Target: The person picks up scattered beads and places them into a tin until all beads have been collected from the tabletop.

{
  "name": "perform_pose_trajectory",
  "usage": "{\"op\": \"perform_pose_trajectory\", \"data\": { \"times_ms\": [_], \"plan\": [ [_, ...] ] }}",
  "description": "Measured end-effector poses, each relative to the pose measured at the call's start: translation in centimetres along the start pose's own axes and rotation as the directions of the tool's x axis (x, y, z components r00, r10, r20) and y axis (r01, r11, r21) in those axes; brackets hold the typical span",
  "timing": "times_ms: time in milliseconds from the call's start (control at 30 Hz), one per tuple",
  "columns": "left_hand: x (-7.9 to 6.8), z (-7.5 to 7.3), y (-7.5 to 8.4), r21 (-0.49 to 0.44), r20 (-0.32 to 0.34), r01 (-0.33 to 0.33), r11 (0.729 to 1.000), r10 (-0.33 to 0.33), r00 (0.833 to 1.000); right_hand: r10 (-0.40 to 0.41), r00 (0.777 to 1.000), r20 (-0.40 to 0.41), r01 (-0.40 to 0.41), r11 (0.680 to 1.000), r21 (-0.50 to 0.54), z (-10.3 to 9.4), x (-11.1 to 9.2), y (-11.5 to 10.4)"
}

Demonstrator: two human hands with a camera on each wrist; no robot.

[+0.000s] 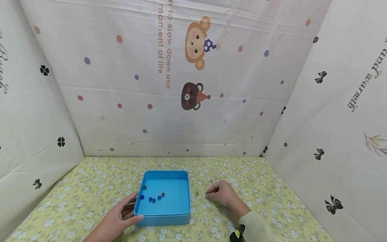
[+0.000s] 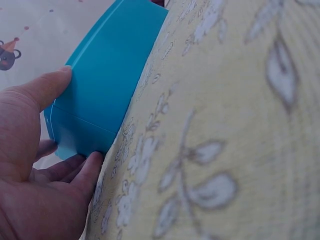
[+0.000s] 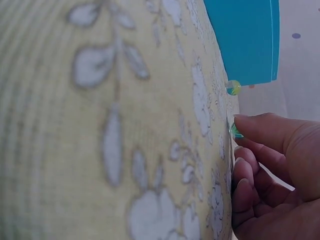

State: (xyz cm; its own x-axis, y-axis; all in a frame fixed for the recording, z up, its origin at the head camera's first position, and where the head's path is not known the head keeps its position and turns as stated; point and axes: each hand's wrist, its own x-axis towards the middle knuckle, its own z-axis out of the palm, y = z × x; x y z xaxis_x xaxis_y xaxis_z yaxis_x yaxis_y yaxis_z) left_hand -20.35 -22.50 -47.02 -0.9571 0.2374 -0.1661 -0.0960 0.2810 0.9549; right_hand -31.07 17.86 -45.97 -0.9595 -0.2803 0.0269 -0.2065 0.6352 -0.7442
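A square light-blue plastic box [image 1: 173,206] stands on the table. Several dark blue and brownish marbles [image 1: 154,200] lie in its left half. My left hand [image 1: 116,216] holds the box by its front left corner, the thumb [image 2: 52,85] at the front and the other fingers along the left side. To the right of the box, my right hand [image 1: 224,193] pinches a green marble [image 3: 236,131] between thumb and index finger, down at the cloth. A clear yellow-green marble [image 1: 197,193] lies between that hand and the box; a similar marble [image 1: 211,180] lies farther back.
A yellow floral cloth [image 1: 102,188] covers the table. Printed white curtains [image 1: 169,127] stand at the back and on both sides. The right wrist carries a dark band [image 1: 237,233] below a pale sleeve [image 1: 257,227].
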Motion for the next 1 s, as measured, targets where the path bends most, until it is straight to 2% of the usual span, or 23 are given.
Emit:
{"op": "perform_pose_trajectory", "data": {
  "times_ms": [567, 800, 1000],
  "plan": [
    [0.2, 0.1, -0.1, -0.002, 0.009, -0.017, 1.0, 0.017, 1.0, 0.022, 0.999, 0.031, -0.024, 0.996, 0.089, -0.5, -1.3, -0.3],
    [-0.1, 0.0, 0.0, -0.019, 0.019, -0.018, 1.0, 0.019, 1.0, 0.007, 0.999, 0.033, -0.013, 0.987, 0.162, -0.5, -1.9, -0.9],
    [-0.1, -0.1, -0.1, -0.025, 0.026, -0.022, 0.999, 0.023, 0.999, 0.034, 0.999, 0.037, -0.042, 0.972, 0.23, -0.2, -2.3, -1.4]
  ]
}}
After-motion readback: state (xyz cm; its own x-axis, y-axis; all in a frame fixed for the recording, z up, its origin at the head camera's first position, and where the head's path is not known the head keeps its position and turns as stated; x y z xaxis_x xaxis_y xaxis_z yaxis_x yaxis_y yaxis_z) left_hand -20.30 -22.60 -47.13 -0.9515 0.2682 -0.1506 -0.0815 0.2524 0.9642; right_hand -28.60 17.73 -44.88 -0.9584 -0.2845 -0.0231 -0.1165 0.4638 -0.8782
